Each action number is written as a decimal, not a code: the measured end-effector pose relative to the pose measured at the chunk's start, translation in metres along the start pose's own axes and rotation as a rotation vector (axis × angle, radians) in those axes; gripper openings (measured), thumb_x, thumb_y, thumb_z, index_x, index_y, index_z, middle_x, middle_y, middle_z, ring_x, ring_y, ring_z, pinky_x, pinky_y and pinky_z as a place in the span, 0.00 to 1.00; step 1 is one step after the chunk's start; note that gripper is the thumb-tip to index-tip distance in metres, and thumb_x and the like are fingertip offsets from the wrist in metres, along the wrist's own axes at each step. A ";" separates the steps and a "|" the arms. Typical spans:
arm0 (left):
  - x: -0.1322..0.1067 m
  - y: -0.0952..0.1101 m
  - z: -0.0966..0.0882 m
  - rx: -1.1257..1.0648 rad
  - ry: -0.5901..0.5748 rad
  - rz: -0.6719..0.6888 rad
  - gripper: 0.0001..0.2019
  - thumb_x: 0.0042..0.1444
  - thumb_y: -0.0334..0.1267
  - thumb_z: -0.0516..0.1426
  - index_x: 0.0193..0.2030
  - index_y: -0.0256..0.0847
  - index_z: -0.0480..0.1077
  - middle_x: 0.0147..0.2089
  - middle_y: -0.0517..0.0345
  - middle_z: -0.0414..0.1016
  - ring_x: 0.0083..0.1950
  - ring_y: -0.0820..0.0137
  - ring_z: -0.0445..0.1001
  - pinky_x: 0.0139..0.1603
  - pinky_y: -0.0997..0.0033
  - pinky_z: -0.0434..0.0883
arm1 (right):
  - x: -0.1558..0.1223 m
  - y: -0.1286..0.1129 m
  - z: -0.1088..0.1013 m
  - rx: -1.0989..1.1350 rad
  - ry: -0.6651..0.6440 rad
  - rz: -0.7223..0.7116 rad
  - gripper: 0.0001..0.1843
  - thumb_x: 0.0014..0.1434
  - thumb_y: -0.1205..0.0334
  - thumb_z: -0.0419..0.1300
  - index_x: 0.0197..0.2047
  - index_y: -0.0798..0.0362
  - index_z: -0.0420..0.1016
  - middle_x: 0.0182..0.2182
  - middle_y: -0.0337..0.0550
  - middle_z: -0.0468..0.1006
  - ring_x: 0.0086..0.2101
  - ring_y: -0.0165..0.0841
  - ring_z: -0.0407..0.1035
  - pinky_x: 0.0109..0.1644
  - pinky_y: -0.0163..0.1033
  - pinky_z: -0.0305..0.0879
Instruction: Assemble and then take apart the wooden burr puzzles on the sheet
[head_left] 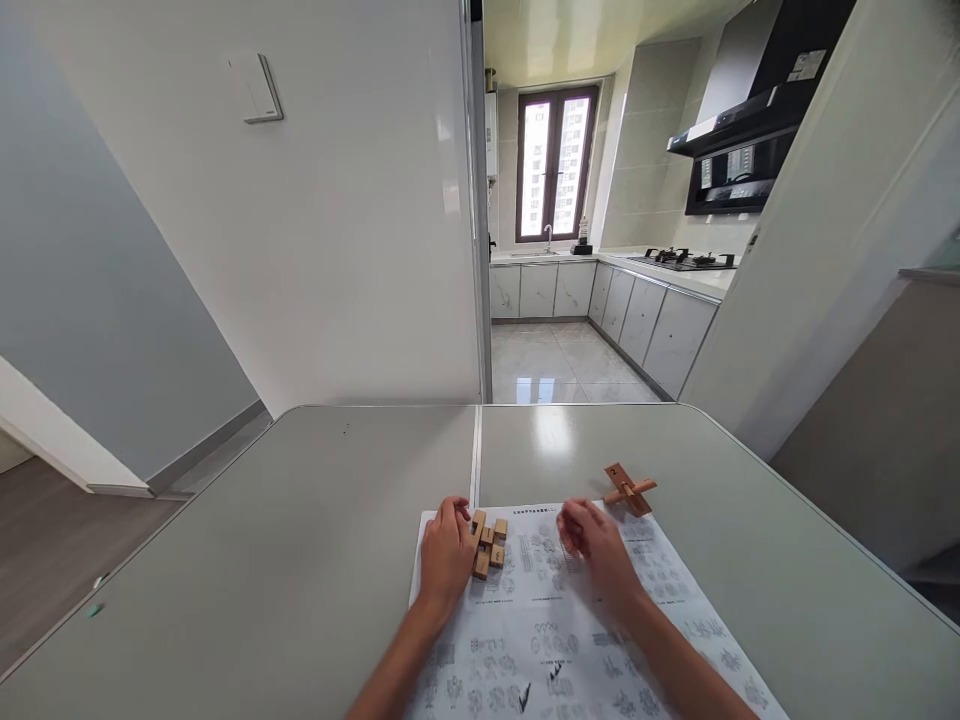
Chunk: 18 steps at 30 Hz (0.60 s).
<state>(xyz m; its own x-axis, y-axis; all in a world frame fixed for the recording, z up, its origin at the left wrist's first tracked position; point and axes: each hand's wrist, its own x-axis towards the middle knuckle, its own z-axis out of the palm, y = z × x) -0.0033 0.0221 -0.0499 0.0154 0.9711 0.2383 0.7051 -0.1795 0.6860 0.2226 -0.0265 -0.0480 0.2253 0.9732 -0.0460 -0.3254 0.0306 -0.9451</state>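
My left hand [447, 552] rests on the left part of a printed sheet. Its fingers are bent loosely and I see nothing gripped in them. Right against its palm side sits a cluster of small notched wooden puzzle blocks [487, 537], some with dark marks. Over the upper right of the sheet, my right hand [596, 550] is curled closed and slightly blurred. Its fingertips are pressed together; whatever they may hold is hidden. Just beyond it, apart from the fingers, two reddish-brown wooden pieces [628, 490] lie crossed at the sheet's top right corner.
The white sheet [555, 620], with rows of small puzzle diagrams, lies under both forearms. It is on a grey-green table [315, 560] with a seam down the middle. A small green bit [94, 610] lies near the left edge. A wall and a kitchen doorway stand beyond.
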 end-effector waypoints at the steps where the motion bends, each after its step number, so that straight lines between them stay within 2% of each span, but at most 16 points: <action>1: 0.000 0.001 0.000 -0.012 0.004 0.011 0.13 0.66 0.31 0.45 0.48 0.44 0.69 0.45 0.53 0.79 0.44 0.62 0.77 0.49 0.59 0.71 | -0.003 0.001 0.004 -0.043 -0.027 -0.011 0.19 0.60 0.44 0.65 0.30 0.51 0.71 0.27 0.37 0.73 0.24 0.29 0.61 0.26 0.34 0.59; 4: -0.001 0.004 -0.001 -0.080 0.030 0.047 0.13 0.67 0.33 0.45 0.47 0.44 0.69 0.48 0.51 0.78 0.47 0.61 0.78 0.49 0.58 0.73 | -0.009 0.006 0.011 -0.344 -0.149 -0.151 0.12 0.59 0.51 0.67 0.41 0.49 0.76 0.35 0.40 0.77 0.31 0.34 0.68 0.35 0.38 0.68; 5: -0.002 0.005 -0.001 -0.102 0.029 0.061 0.13 0.67 0.34 0.44 0.47 0.44 0.69 0.49 0.50 0.77 0.48 0.61 0.78 0.48 0.59 0.73 | -0.011 0.008 0.012 -0.453 -0.192 -0.219 0.13 0.58 0.53 0.67 0.45 0.48 0.76 0.40 0.42 0.78 0.35 0.36 0.71 0.41 0.40 0.70; 7: -0.003 0.007 0.000 -0.150 -0.002 0.092 0.13 0.68 0.35 0.44 0.48 0.44 0.69 0.49 0.51 0.77 0.44 0.62 0.78 0.46 0.60 0.74 | -0.014 0.011 0.013 -0.605 -0.276 -0.328 0.23 0.56 0.58 0.67 0.55 0.46 0.74 0.51 0.46 0.77 0.47 0.42 0.73 0.53 0.46 0.71; 10: -0.007 0.012 0.000 -0.245 -0.114 0.129 0.14 0.69 0.38 0.44 0.50 0.45 0.69 0.47 0.53 0.78 0.36 0.67 0.77 0.40 0.64 0.74 | -0.016 0.015 0.012 -0.716 -0.389 -0.369 0.37 0.53 0.61 0.69 0.66 0.43 0.66 0.65 0.49 0.68 0.63 0.47 0.63 0.67 0.53 0.63; 12: -0.009 0.015 -0.001 -0.290 -0.183 0.140 0.14 0.70 0.39 0.43 0.52 0.44 0.68 0.46 0.54 0.78 0.31 0.69 0.75 0.37 0.66 0.74 | -0.017 0.015 0.011 -0.769 -0.435 -0.343 0.42 0.53 0.62 0.69 0.69 0.42 0.62 0.68 0.49 0.64 0.67 0.48 0.58 0.70 0.56 0.59; 14: -0.009 0.017 -0.004 -0.287 -0.215 0.158 0.13 0.69 0.38 0.44 0.53 0.44 0.67 0.46 0.54 0.77 0.32 0.69 0.74 0.36 0.67 0.74 | -0.018 0.014 0.010 -0.803 -0.459 -0.322 0.44 0.53 0.63 0.69 0.70 0.41 0.60 0.69 0.48 0.63 0.68 0.49 0.57 0.70 0.57 0.58; 16: -0.008 0.017 -0.008 -0.247 -0.217 0.199 0.12 0.65 0.36 0.50 0.53 0.45 0.66 0.48 0.54 0.76 0.38 0.67 0.75 0.40 0.66 0.74 | -0.017 0.013 0.010 -0.812 -0.465 -0.318 0.44 0.53 0.64 0.68 0.70 0.40 0.60 0.68 0.46 0.65 0.68 0.48 0.57 0.70 0.57 0.58; 18: -0.005 0.015 -0.013 -0.199 -0.236 0.264 0.19 0.56 0.32 0.56 0.55 0.45 0.66 0.50 0.52 0.75 0.47 0.63 0.75 0.49 0.62 0.74 | -0.017 0.012 0.009 -0.803 -0.449 -0.318 0.41 0.53 0.65 0.68 0.69 0.41 0.62 0.66 0.46 0.68 0.65 0.48 0.61 0.69 0.56 0.60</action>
<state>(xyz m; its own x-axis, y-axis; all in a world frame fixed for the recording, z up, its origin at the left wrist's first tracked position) -0.0023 0.0124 -0.0317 0.3560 0.8930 0.2755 0.5044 -0.4318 0.7478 0.2063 -0.0405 -0.0558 -0.2308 0.9479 0.2197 0.4507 0.3042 -0.8393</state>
